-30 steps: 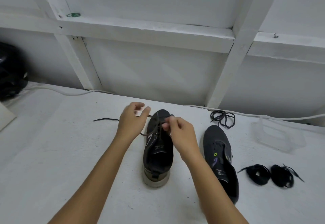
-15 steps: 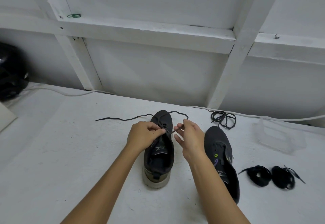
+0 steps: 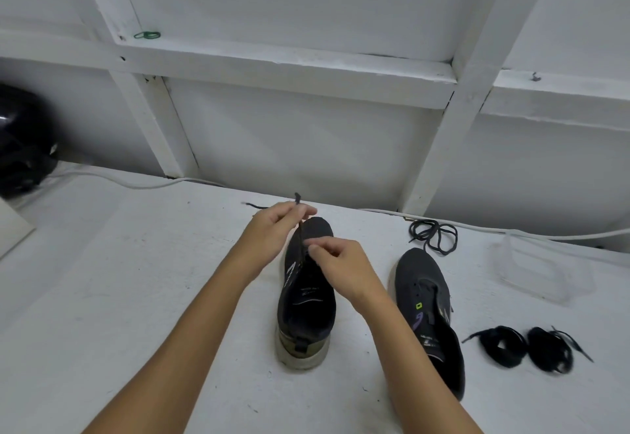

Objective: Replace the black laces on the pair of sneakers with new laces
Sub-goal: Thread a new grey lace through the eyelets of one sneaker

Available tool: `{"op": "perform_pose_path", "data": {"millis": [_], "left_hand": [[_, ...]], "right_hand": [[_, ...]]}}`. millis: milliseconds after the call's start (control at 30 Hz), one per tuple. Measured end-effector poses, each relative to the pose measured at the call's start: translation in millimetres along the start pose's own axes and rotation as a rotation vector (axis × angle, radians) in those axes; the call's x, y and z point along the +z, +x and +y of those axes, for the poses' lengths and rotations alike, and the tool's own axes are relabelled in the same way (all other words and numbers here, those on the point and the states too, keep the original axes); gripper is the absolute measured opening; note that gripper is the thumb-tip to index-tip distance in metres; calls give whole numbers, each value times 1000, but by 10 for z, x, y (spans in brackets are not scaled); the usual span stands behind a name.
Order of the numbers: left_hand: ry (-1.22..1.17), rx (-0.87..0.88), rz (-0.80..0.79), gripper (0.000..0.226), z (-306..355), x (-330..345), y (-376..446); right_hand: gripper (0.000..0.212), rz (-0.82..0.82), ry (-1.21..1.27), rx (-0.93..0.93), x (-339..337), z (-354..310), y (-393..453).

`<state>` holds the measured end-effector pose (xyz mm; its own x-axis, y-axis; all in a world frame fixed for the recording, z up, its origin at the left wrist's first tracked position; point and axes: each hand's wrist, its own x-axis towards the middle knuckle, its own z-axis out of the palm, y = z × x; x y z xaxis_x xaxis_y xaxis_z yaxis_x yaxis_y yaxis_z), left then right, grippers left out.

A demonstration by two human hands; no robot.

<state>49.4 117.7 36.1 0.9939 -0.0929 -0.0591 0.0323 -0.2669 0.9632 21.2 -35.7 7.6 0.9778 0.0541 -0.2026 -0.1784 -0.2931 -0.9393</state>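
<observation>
Centrally on the white surface (image 3: 136,297) stands a dark sneaker (image 3: 306,300), toe pointing far. Both hands work over its toe end: the left hand (image 3: 272,232) pinches a black lace (image 3: 297,199) and holds it up, while the right hand (image 3: 341,263) pinches at the eyelets. Right of them lie the second sneaker (image 3: 429,314), a loose lace (image 3: 433,235) and two bundled laces (image 3: 525,348).

Two sneakers (image 3: 305,297) (image 3: 430,317), two coiled lace bundles (image 3: 501,345) (image 3: 549,348), one loose lace (image 3: 433,235), one clear tray (image 3: 535,270), two hands (image 3: 272,232) (image 3: 341,266).
</observation>
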Motion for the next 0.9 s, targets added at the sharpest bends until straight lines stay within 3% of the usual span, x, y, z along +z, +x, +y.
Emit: {"op": "perform_pose_path", "data": {"millis": [100,200,367,467,533,567,600,667,733,900], "left_hand": [[137,32,-109,26,25,-30,3],[228,-15,-126,31,-45,-28,-16],[414,-76,-215,26,-240,-155,-130],[470,-97,-242,27,-340,-285,-225],[466,-117,-205,27,-389,-369,-270],[449,-132,-177,27,-411,-405,-283],[429,-143,-148,27,-428,-436,-292],[411,-145,-106,26,-428,-475,-304],[410,-127,-94,25,-407,-482,-314],[354,-54,-126,22,-284,-380,-318]], "right_hand": [[11,-132,-96,-70,-1,-57,-1],[29,-92,-94,-65,-40,-44,28],[27,153,87,121,-162,11,72],[36,435,0,213,-283,136,94],[26,530,-174,248,-391,198,82],[16,516,-284,270,-436,213,69],[23,479,-408,303,-468,209,54],[52,319,-690,342,-498,195,33],[66,211,-821,257,-456,156,28],[40,-72,-529,-167,-247,-45,65]]}}
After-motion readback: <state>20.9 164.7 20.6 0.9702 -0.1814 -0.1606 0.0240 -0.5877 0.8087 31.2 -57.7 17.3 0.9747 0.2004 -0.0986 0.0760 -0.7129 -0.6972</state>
